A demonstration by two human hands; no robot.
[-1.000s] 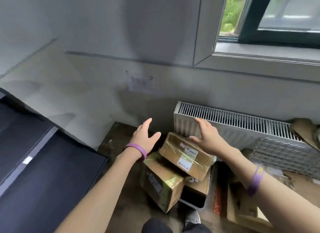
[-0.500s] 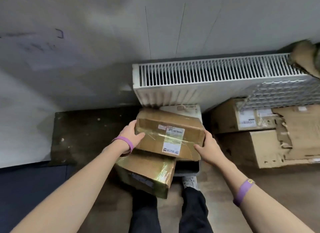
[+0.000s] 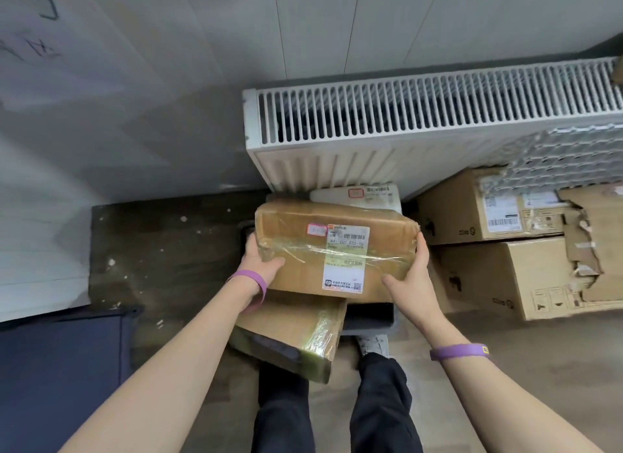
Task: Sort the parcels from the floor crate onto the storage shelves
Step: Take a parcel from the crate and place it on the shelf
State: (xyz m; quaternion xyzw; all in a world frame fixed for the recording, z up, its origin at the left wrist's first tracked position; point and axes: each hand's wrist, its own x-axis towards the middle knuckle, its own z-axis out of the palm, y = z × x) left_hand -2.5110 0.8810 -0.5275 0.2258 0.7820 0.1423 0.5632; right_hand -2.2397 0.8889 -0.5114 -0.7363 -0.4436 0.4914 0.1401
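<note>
A brown taped cardboard parcel (image 3: 333, 250) with a white shipping label lies on top of the pile in the dark floor crate (image 3: 367, 321). My left hand (image 3: 261, 262) grips its left end, thumb over the near edge. My right hand (image 3: 409, 277) grips its right end, fingers curled round the corner. Under it lies a second brown parcel (image 3: 296, 334) wrapped in shiny tape, tilted toward me. A white parcel (image 3: 357, 196) shows behind, against the radiator. The storage shelves are out of sight.
A white radiator (image 3: 421, 128) runs along the wall just behind the crate. Two large cardboard boxes (image 3: 488, 277) are stacked on the right, partly covered by torn cardboard. A dark blue surface (image 3: 60, 368) lies at the lower left. My legs stand right behind the crate.
My hands came down from above the pile and took hold of the top parcel at both ends. My head tilted down toward the crate.
</note>
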